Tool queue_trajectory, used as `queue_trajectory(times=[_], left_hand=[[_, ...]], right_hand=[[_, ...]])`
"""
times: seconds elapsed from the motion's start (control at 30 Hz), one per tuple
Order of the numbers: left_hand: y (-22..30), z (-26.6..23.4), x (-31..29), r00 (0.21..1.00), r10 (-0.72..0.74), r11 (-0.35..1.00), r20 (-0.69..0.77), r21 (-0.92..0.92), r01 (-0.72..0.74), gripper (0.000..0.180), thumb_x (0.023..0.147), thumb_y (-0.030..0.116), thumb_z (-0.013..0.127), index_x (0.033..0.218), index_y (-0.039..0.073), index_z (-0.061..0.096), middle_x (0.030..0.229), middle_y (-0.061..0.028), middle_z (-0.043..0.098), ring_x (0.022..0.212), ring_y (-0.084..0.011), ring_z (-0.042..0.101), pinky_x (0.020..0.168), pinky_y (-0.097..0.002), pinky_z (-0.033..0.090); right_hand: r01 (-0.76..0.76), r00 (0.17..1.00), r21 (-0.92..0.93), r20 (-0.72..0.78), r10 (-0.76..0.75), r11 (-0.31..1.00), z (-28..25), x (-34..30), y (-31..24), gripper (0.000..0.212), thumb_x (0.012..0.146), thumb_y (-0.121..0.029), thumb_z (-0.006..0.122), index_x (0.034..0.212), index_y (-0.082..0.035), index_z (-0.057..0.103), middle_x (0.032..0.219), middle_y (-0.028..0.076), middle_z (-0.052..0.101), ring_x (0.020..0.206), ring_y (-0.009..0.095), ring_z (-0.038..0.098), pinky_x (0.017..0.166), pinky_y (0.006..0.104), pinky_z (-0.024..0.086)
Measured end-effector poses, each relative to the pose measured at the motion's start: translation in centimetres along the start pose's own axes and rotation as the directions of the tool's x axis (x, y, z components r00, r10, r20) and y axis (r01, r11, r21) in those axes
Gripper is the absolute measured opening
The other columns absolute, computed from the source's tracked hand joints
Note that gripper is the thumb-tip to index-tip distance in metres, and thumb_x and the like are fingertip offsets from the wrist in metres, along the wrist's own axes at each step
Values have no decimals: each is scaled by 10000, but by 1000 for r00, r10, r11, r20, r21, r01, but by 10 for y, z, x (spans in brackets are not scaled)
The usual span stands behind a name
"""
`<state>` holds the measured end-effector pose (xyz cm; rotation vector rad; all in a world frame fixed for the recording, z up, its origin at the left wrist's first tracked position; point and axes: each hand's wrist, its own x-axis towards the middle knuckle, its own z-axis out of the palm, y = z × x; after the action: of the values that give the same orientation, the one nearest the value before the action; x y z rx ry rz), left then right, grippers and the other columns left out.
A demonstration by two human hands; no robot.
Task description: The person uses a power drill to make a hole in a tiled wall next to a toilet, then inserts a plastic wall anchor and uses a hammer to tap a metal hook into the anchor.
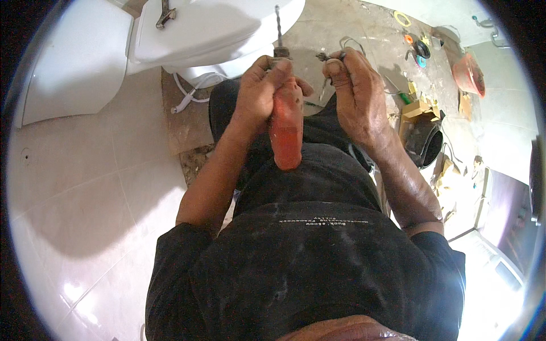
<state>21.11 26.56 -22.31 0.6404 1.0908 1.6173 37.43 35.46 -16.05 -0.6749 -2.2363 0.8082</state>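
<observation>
My left hand (257, 94) is wrapped round the front of a worn red drill (287, 133), just behind its chuck (281, 52). A long twist bit (278, 25) points away from me out of the chuck. To the right, my right hand (361, 94) is closed, thumb against fingers, on a small dark metal piece with a toothed tip that looks like a chuck key (323, 57). The key is apart from the drill's chuck. A thin cord loop (354, 42) shows just beyond my right fingers. The drill's rear end lies close to my black shirt.
At the far left stands a white toilet (210, 28) with a metal tool (166, 16) on its lid. A white hose (185, 102) hangs beside it. Tape rolls (421, 48), a green-handled tool (405, 98), a black bag-like container (424, 139) and a red bucket (469, 75) are on the right.
</observation>
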Motion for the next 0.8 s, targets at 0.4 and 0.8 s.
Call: queue_trajectory(times=[0.4, 0.8], left_hand=[[-29, -25, 10, 999, 45, 999, -2, 30, -45, 286, 1057, 220, 459, 1024, -17, 615, 884, -137, 665, 793, -209, 655, 765, -343, 546], [-11, 1, 8, 997, -30, 996, 77, 84, 23, 422, 1083, 348, 365, 1016, 15, 614, 892, -106, 655, 796, -188, 641, 749, -334, 533]], right_hand=[[246, 965, -21, 100, -243, 969, 21, 8, 31, 217, 881, -105, 639, 1051, -20, 533, 960, 167, 556, 868, 410, 599, 742, 476, 522], [468, 883, -239, 90, -461, 851, 16, 12, 51, 356, 730, -130, 684, 1048, -41, 552, 994, 130, 553, 942, 350, 596, 787, 429, 538]])
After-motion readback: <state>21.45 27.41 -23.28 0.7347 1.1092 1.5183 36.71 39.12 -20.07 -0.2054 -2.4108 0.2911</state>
